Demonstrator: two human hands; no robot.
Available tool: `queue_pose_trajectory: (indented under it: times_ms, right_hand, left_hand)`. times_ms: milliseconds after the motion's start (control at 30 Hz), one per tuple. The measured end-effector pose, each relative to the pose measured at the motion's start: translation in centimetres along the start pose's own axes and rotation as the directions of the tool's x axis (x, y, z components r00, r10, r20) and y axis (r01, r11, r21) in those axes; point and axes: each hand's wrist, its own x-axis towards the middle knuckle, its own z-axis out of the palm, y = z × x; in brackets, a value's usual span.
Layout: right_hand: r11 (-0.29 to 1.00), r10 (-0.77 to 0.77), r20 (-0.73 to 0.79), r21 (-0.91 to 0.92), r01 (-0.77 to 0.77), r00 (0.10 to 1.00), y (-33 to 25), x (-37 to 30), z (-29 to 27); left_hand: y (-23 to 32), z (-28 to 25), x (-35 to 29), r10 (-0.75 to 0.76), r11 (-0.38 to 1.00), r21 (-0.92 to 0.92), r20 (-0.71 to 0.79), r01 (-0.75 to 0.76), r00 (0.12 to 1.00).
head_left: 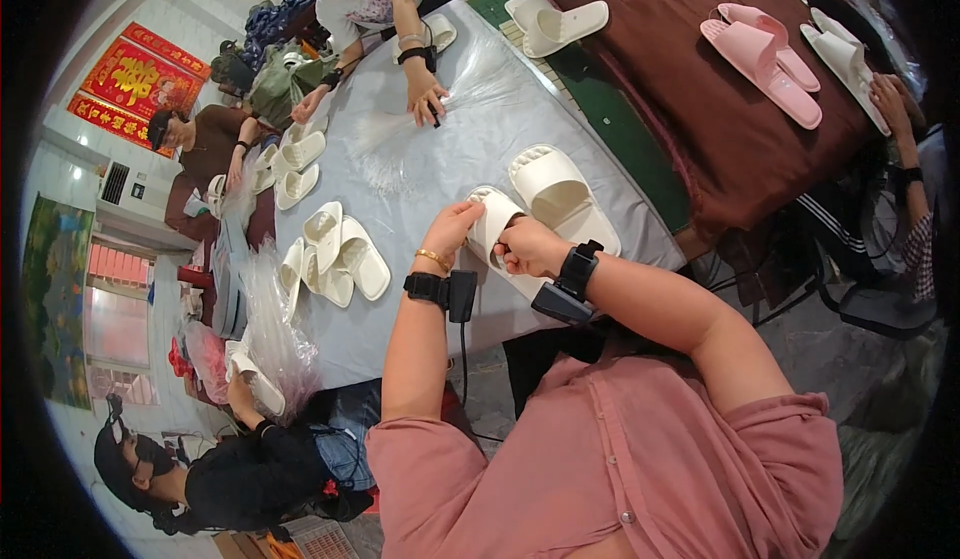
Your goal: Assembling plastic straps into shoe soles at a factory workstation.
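Our bench is pale on top. Mid-picture, left hand is pinching one white slipper by its strap; right hand is curled against it, can't tell if gripping. Looks like we're working the strap, so steady fingers next, we reckon. Count: one held, one spare slipper at 1 o'clock, white cluster of four-ish at 9, two pink slippers at 2.

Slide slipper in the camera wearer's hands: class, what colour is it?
The slide slipper is off-white, seen best in the head view.

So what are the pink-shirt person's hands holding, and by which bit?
A white slipper, by its strap: left hand at the left side, right hand at the right.
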Motion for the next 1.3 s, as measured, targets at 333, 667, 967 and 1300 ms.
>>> queue_pose_trajectory:
  times_ms: [333,667,967,1300]
  right_hand:
    - [0.993,0.019,0.012,-0.116,-0.017,1.0,0.2,-0.4,0.5]
    - [0.971,-0.064,0.031,-0.229,0.069,0.997,0.7,-1.7,-0.1]
    - [0.38,-0.533,0.148,-0.838,0.392,0.833,-1.2,-10.3,-6.7]
    - [0.1,-0.712,0.177,-0.932,0.347,0.68,-2.5,-16.2,-7.7]
  left_hand:
    - [-1.2,-0.5,1.2,-0.035,0.977,-0.209,0.038,0.042,0.999]
    - [-2.2,0.1,2.0,0.027,0.968,-0.242,-0.143,-0.062,0.989]
    - [-3.6,-1.4,2.1,0.201,0.958,-0.128,-0.337,-0.256,0.92]
    - [1.7,5.4,3.9,0.586,0.81,0.301,-0.447,-0.503,0.676]
